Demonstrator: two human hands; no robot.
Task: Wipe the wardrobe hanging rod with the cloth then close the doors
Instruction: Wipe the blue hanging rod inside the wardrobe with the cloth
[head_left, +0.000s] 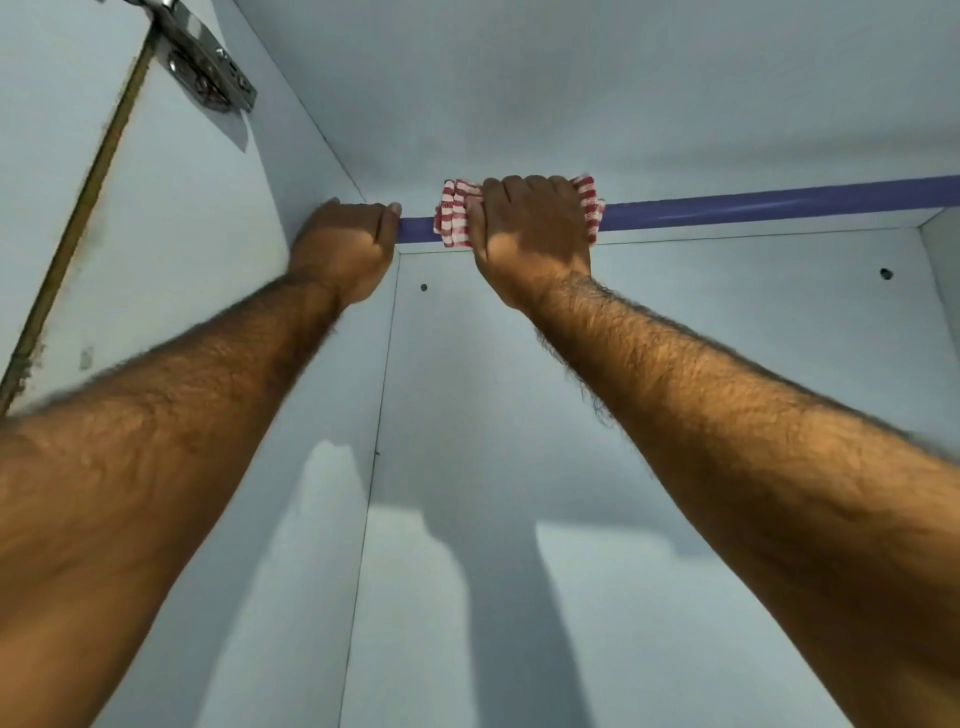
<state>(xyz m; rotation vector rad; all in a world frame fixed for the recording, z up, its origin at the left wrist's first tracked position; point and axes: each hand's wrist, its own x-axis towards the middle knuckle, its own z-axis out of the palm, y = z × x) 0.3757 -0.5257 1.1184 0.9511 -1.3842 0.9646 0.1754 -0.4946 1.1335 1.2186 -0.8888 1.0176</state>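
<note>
A purple hanging rod (769, 203) runs across the top of the pale wardrobe interior, from the left side wall to the right edge of view. My right hand (530, 234) is wrapped around the rod over a red-and-white striped cloth (456, 218), which bulges out on both sides of the fist. My left hand (345, 244) grips the bare rod at its left end, right against the side wall, a short gap away from the cloth. Both arms reach upward. The rod's section under each hand is hidden.
A metal door hinge (208, 67) is fixed high on the left side panel (171, 218), beside the open left door's edge (78, 218). The back panel (675, 374) shows two small screw holes. The wardrobe's top panel (571, 88) sits close above the rod.
</note>
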